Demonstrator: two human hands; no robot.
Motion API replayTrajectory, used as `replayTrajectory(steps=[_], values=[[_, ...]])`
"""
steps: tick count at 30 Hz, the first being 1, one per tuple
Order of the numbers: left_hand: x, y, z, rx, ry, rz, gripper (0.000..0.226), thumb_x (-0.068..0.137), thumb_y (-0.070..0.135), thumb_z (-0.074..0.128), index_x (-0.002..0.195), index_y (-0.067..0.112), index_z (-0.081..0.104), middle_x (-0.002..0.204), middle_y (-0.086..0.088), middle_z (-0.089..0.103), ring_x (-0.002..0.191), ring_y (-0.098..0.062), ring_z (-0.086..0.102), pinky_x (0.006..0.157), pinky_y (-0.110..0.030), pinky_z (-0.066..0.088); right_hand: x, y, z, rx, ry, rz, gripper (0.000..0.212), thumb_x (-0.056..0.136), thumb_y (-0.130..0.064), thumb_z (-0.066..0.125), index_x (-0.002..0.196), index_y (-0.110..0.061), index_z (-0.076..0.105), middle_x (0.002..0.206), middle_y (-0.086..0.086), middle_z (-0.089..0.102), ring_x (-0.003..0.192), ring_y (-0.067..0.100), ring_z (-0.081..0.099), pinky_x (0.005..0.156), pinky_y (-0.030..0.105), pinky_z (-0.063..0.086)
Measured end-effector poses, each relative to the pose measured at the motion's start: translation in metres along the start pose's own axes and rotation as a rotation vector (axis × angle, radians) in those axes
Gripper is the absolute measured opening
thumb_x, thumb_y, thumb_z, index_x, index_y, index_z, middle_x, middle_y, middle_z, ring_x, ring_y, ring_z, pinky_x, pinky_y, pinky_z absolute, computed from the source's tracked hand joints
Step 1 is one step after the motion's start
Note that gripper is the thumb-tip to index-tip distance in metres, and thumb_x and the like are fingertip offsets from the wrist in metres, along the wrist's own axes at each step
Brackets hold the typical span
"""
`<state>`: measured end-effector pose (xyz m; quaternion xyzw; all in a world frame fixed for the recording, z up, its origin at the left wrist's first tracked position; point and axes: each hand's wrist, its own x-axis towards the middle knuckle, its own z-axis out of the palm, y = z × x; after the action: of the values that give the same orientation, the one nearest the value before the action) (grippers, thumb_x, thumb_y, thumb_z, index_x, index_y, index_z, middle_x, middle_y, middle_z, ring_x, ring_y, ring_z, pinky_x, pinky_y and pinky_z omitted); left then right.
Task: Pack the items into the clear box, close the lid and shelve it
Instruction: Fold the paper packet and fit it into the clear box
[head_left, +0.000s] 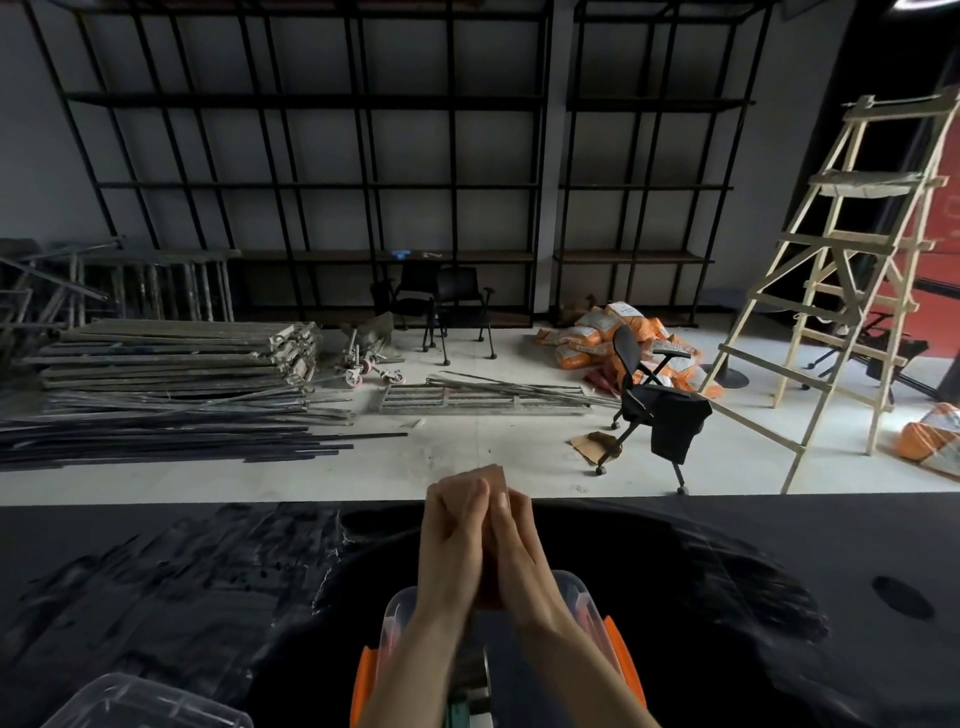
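The clear box, with orange latches, sits on the black desk at about six o'clock, largely hidden beneath the person's forearms. Above it, the left hand and right hand are pressed together, fingers closed; whether they grip anything between them cannot be told. A clear lid lies at seven o'clock, well apart.

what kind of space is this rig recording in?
Likely a shop or storeroom mid fit-out: bare black shelving along the wall, stacked scaffold planks on the floor, a wooden ladder and orange sacks.
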<state>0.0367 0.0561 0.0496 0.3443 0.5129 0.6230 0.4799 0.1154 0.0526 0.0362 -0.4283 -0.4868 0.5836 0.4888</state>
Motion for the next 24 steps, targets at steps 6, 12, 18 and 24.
replayTrajectory(steps=[6,12,18,24], values=[[-0.009,-0.003,0.001,-0.003,-0.041,0.002,0.017,0.098,0.021,0.056,0.108,0.014,0.043,0.101,-0.017,0.069,0.091,-0.028,0.068,0.076,-0.042,0.056,-0.001,-0.001,-0.008,0.023,-0.016,0.006,0.018,0.100,-0.027,0.050,0.109,-0.012,0.050,0.090,0.008,0.069,0.081,0.015,0.072,0.066,0.026,0.057],[-0.001,-0.010,-0.006,0.177,-0.028,0.056,0.014,0.101,0.010,0.050,0.107,0.007,0.038,0.096,-0.009,0.062,0.081,-0.011,0.061,0.057,-0.010,0.048,-0.003,0.007,-0.019,-0.285,0.064,-0.077,0.022,0.077,-0.032,0.056,0.098,-0.033,0.054,0.110,0.014,0.065,0.101,0.029,0.067,0.085,0.053,0.059],[-0.011,-0.024,0.003,0.151,-0.144,-0.007,0.021,0.103,0.011,0.040,0.122,0.018,0.045,0.115,-0.015,0.064,0.101,-0.023,0.065,0.085,-0.036,0.055,-0.007,0.013,-0.019,-0.329,0.060,-0.077,0.027,0.076,-0.032,0.047,0.101,-0.023,0.043,0.114,0.018,0.058,0.105,0.024,0.062,0.086,0.038,0.057],[-0.013,-0.026,-0.006,0.370,-0.276,-0.083,0.043,0.103,0.008,0.042,0.141,0.024,0.031,0.113,0.002,0.055,0.100,-0.005,0.055,0.082,-0.018,0.046,-0.022,0.013,-0.033,-0.419,0.104,0.052,0.027,0.094,-0.018,0.049,0.119,-0.016,0.041,0.118,0.010,0.056,0.107,0.018,0.061,0.082,0.032,0.058]])
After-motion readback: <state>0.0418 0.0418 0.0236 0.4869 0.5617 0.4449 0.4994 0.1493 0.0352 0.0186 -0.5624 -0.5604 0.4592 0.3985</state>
